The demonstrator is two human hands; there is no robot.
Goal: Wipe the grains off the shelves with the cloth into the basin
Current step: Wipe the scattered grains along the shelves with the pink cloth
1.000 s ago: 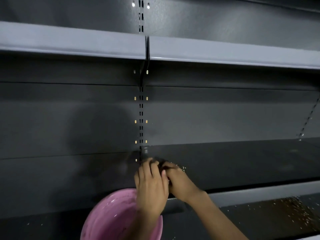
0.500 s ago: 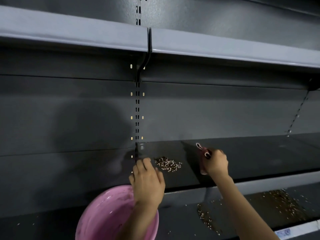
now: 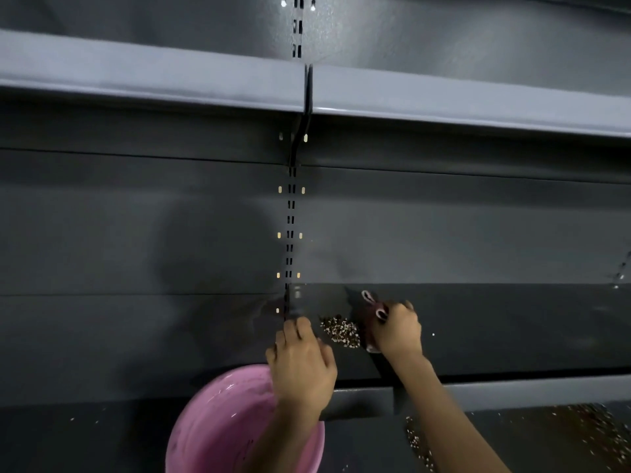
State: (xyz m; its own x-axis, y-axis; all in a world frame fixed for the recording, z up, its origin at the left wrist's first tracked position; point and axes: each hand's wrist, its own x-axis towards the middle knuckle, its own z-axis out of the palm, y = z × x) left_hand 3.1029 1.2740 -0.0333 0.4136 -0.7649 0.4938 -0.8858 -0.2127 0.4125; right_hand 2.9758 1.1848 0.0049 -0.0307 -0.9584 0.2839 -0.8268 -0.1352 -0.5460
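A: One view, head camera. What changed on the shelf?

B: Half a second ago the right hand gripped the cloth well right of the grain pile. Now the cloth touches the pile's right edge. The left hand has stayed at the shelf's left end, fingers relaxed on the surface, holding nothing.

A: Basin position?

B: The pink basin sits below the shelf edge, under the left forearm.

A: Meaning?

B: Judgement: the sweep is closing on the pile; pushing it left over the edge is not yet done. More loose grains lie on the lower shelf.
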